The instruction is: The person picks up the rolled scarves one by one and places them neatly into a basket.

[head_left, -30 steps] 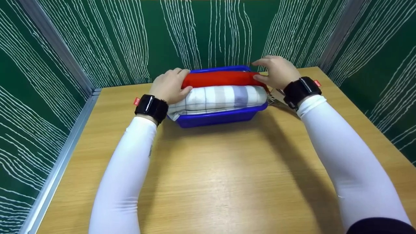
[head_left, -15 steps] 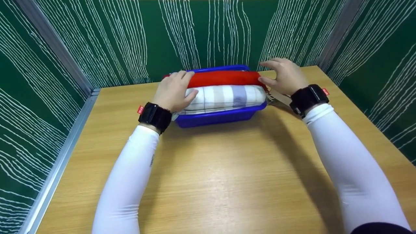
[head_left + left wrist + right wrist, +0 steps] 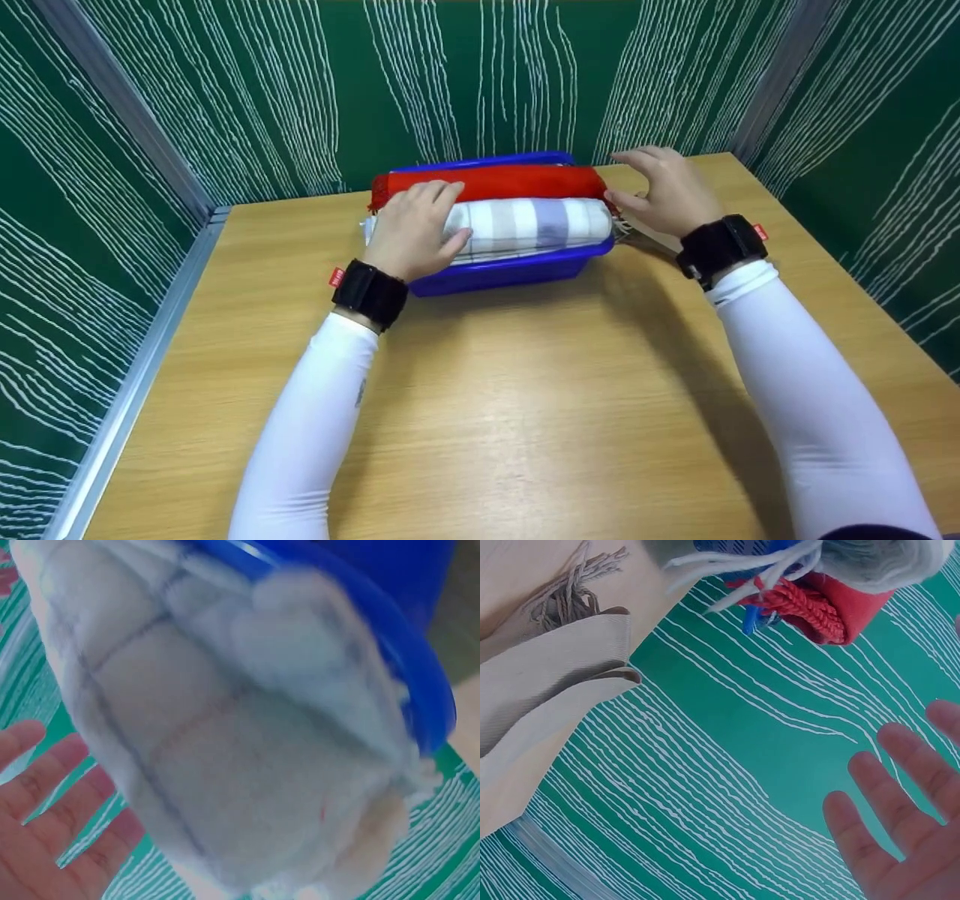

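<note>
A blue plastic bin [image 3: 510, 274] stands at the far middle of the wooden table [image 3: 510, 405]. Two rolled cloths lie in it: a red one [image 3: 510, 181] behind, a grey-and-white checked one [image 3: 532, 223] in front. My left hand [image 3: 415, 229] rests with relaxed fingers on the left end of the checked roll [image 3: 225, 735]. My right hand [image 3: 664, 191] hovers with spread fingers [image 3: 900, 825] just off the right end of the rolls, holding nothing. The red roll's fringed end [image 3: 817, 604] shows in the right wrist view.
A beige fringed cloth [image 3: 547, 682] lies on the table to the right of the bin, behind my right wrist. Green panels with white lines [image 3: 247, 82] wall in the table on three sides. A metal rail [image 3: 127, 390] runs along the left edge.
Both hands have drawn back toward me. The left slid from the red roll onto the checked roll's left end. The right lifted off the red roll's right end.
</note>
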Motion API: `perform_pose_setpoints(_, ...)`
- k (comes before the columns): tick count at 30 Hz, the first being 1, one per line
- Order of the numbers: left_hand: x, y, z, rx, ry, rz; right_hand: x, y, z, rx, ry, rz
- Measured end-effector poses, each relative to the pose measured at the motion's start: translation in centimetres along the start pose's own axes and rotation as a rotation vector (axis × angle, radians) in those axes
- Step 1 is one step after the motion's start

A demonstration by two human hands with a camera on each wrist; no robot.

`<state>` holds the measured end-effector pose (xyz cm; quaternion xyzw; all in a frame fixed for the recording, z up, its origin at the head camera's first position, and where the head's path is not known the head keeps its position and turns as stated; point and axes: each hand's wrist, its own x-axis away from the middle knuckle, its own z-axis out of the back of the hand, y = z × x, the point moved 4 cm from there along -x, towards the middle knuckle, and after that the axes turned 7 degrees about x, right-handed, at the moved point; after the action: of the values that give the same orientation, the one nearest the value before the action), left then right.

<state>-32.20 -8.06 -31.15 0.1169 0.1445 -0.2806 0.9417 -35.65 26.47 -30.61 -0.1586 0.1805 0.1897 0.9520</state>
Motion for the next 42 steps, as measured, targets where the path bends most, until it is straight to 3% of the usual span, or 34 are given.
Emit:
perform_pose_setpoints(10,0.3,1.3,-1.1,0.017,0.035,-0.069,1.1,1.2,-0.6,-0.015,-0.026,-0.042)
perform_pose_setpoints(25,0.4,3.4,-2.5,0.024,0.000,-0.135,2.5,3.1,-0.7,-0.021,-0.038,-0.045)
perform_pose_setpoints(42,0.5,5.5,-3.0,0.036,0.019,-0.212,4.3,6.2,-1.0,-0.011,-0.197,-0.199)
